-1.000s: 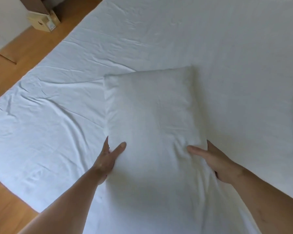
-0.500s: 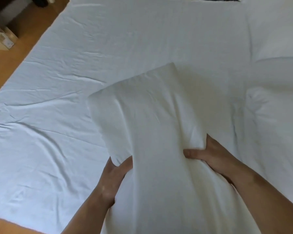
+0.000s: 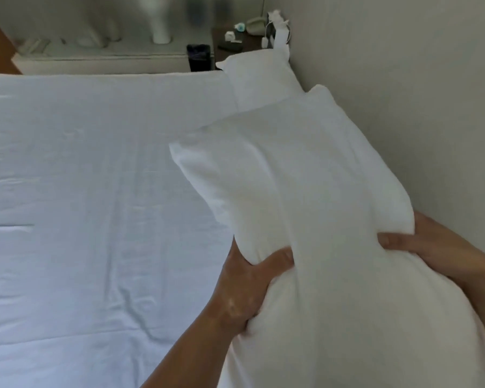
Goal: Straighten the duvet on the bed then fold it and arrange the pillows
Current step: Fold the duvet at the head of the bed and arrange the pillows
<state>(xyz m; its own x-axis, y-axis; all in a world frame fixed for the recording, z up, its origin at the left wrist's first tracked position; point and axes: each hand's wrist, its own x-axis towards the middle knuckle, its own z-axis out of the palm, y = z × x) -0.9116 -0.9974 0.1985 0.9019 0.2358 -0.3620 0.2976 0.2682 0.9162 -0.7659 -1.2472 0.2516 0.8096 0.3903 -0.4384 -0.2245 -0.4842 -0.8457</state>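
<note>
Fingers (image 3: pixel 277 257) on both sides are dug into the pillow (image 3: pixel 305 197), and from my feed the grip looks firm. The left hand (image 3: pixel 241 284) holds the near left edge, its thumb pressed into the top of the fabric and the rest of its fingers hidden underneath. The right hand (image 3: pixel 443 247) pinches the near right edge the same way, thumb on top and curled inward, with the cloth bunching between the two thumbs. The pillow is narrowed where it is squeezed and fans out wider beyond the hands. It is held lengthwise, pointing away from me, with its far end towards the corner where the bed (image 3: pixel 95 191) meets the wall (image 3: pixel 403 79). Its right side is close to the wall, but I cannot tell whether it touches. A second pillow (image 3: pixel 261 79) lies in that corner, and the far end of the held pillow overlaps its near part in my view. The bed's white cover lies mostly flat with shallow creases. Beyond it stand a dark nightstand (image 3: pixel 221 49) and a black bin (image 3: pixel 198 57). The small items on the nightstand are too blurred for me to read anything on them.
</note>
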